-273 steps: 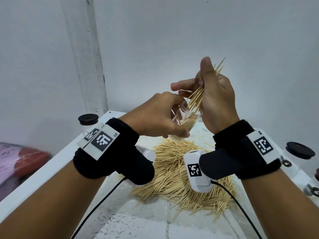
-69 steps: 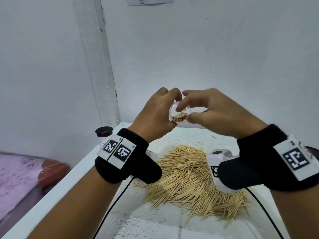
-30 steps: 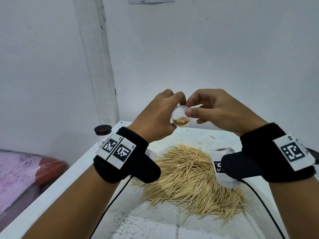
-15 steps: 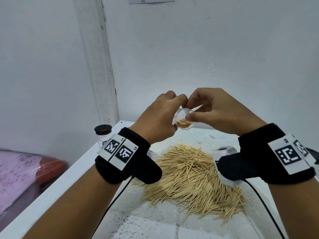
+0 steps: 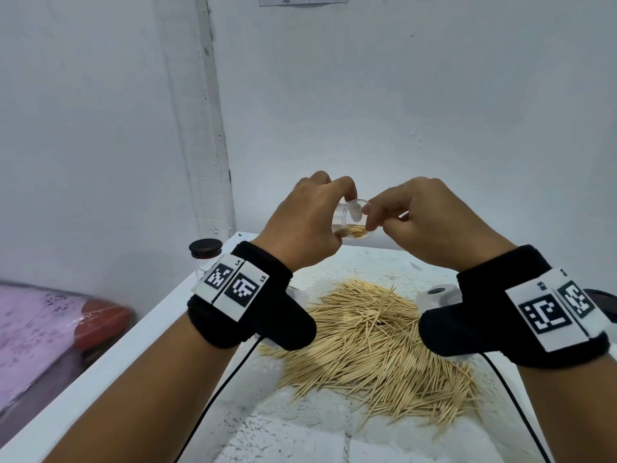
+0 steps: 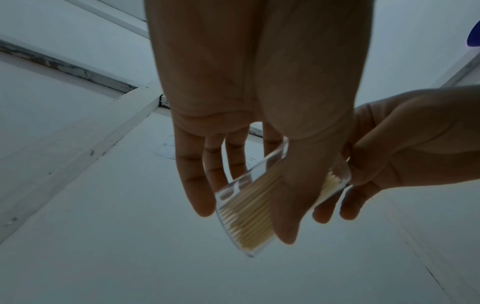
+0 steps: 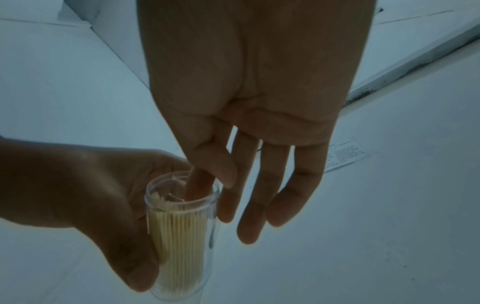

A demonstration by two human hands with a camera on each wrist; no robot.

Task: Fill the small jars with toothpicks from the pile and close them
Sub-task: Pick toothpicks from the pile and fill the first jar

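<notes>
Jar point(image 5: 351, 218): small clear plastic cylinder, smooth-walled, open mouth, no lid; held in the air above the table point(image 5: 173, 305), tilted with its mouth toward the right hand.
Contents: pale wooden toothpicks point(image 7: 176, 236), thin and straight, packed side by side along the jar's length; they fill roughly half its width (seen through the wall in both wrist views).
Left hand point(image 5: 305, 228): fingers and thumb curled round the jar's body, thumb lying across the wall; wrist raised, back of the hand toward the head camera.
Right hand point(image 5: 430, 225): one finger point(image 7: 196, 183) dips into the jar's mouth and the thumb lies against the rim; the other fingers hang loose and nearly straight beside the jar, gripping nothing.
Pile point(image 5: 377, 349): loose heap of the same toothpicks, criss-crossed, spread on the table below both wrists.
Table: white, speckled, rough-looking top with a smooth white edge.
Capped jar point(image 5: 205, 250): clear body, round black lid, upright at the far left corner (well apart from the hands).
Wristbands point(image 5: 247, 295): black fabric, white tags with square black codes.
</notes>
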